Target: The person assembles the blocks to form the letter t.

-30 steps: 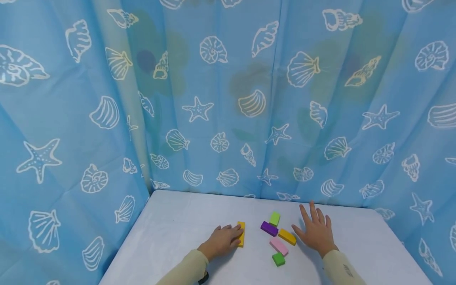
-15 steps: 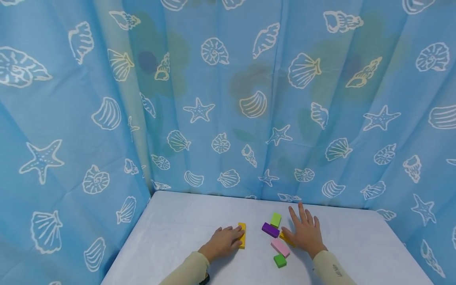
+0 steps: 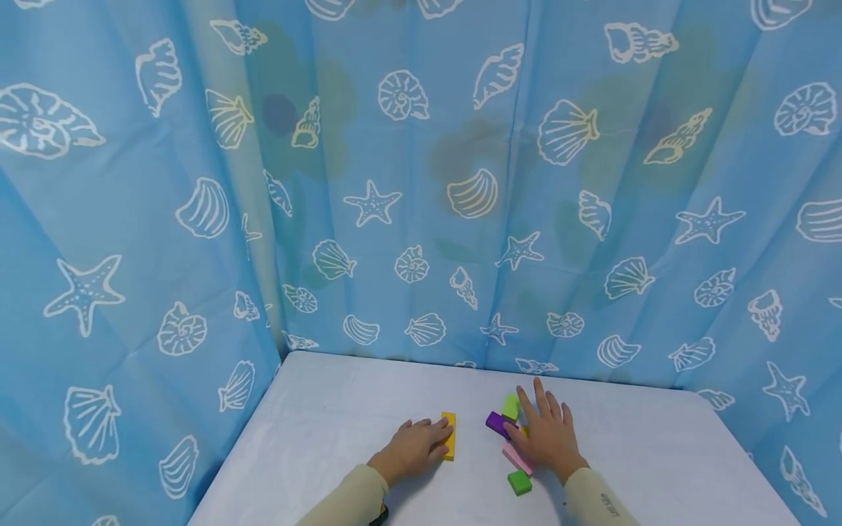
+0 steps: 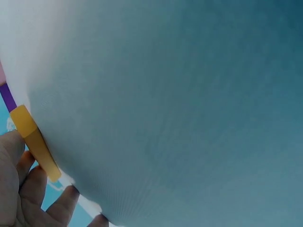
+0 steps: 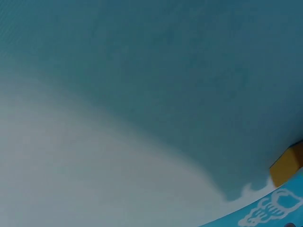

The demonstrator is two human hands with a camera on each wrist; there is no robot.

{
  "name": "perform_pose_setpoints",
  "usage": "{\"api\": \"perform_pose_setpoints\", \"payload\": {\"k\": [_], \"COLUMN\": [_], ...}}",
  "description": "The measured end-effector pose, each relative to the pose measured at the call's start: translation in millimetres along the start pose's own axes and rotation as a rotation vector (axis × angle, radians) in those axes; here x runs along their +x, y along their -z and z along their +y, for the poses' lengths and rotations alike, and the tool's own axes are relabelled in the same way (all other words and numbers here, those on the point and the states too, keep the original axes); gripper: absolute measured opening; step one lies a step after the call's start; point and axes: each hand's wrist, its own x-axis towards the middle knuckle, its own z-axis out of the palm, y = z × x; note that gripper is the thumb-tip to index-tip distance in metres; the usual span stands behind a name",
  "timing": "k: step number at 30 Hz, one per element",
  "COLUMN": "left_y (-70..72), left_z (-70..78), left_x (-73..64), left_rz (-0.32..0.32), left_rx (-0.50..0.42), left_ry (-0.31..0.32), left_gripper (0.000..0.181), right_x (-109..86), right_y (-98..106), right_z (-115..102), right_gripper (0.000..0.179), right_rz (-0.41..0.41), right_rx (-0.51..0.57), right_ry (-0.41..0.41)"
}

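Nearest: green block (image 3: 519,482), then pink block (image 3: 514,459), on surface (image 3: 342,424) | left hand (image 3: 409,449) loosely extended, touching yellow block (image 4: 38,146): probably light, stiff, smooth; pinch long sides | right hand (image 3: 551,440) splayed over 2nd yellow block (image 3: 524,432), no grip visible | beyond: purple block (image 3: 495,422), lime block (image 3: 511,405)

From afar I see a blue curtain (image 3: 414,168) in a pale shell-and-starfish print, hanging in folds from nine o'clock through twelve to three; toward six, a white tabletop (image 3: 349,409), softly shadowed.

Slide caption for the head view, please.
Left hand touches a yellow block; right hand partly hides a cluster of colored blocks.
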Motion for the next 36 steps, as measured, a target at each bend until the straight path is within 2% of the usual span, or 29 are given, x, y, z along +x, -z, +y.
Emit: {"api": "perform_pose_setpoints", "payload": {"k": [11,17,22,25,32,36], "left_y": [-0.7,-6.3,-5.6,-4.9,-2.3,-3.2], "left_z": [1.2,0.3,0.4,1.3,3.0,2.0], "left_x": [2.5,3.6,1.7,-0.5,-4.2,-5.1], "left_rz": [-0.001,0.0,0.006,-0.006,-0.018,-0.016], "left_rx": [-0.001,0.004,0.005,0.003,0.005,0.002], "left_ry": [0.008,0.018,0.015,0.014,0.018,0.021], "left_gripper": [0.045,0.045,0.045,0.045,0.045,0.045], "right_x": [-0.8,-4.1,-7.1,-9.1,-6.7,-6.0], "right_y": [-9,-11,-8,-7,-6,-4], "right_z": [-19,-29,-36,-38,-38,-37], "right_gripper": [0.084,0.084,0.083,0.074,0.03,0.024], "right_rz": [-0.012,-0.045,-0.062,-0.058,0.047,0.029], "right_rx": [0.039,0.1,0.154,0.199,0.365,0.462], "right_ry": [0.042,0.069,0.084,0.074,0.037,0.02]}}
